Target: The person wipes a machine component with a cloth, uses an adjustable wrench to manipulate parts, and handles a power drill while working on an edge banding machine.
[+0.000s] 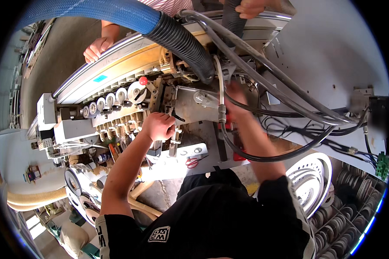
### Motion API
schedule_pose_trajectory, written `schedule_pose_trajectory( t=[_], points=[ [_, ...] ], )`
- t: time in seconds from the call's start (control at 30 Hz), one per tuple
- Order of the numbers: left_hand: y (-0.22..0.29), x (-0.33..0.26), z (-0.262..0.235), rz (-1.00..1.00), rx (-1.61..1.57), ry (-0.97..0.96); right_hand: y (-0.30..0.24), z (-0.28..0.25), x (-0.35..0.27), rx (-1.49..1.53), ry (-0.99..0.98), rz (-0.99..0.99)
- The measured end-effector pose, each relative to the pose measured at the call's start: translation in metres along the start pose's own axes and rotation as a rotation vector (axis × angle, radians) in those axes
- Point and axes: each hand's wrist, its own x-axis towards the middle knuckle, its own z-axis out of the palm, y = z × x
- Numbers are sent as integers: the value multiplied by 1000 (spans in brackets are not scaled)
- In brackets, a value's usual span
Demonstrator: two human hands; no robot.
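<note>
Black shirt (229, 220) at six o'clock; work looks mid-way at the machine (116, 114), ten o'clock.
Left hand (160, 126), nine o'clock, curls its fingers beside a black lever (178, 117); right hand (237, 98), one o'clock, blurs near a pale hose (221, 86); whether either grips, I cannot tell.

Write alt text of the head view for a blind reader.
A person's left hand curls beside a black lever on a machine; the blurred right hand is among hoses. Red-handled scissors lie nearer; another person's hand rests on the far rail.
</note>
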Motion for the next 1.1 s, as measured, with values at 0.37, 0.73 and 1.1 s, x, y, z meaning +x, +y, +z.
schedule_pose_trajectory(
  t=[0.37,0.73,1.1],
  points=[
    [-1,-12,-1,-46,1,-24,-75,2,-54,147,-40,160],
    [2,-7,-8,-20,18,27,-137,-71,4,-345,-272,352],
    [3,-11,-10,-42,12,-2,-121,-50,-4,-229,-265,233]
  ],
)
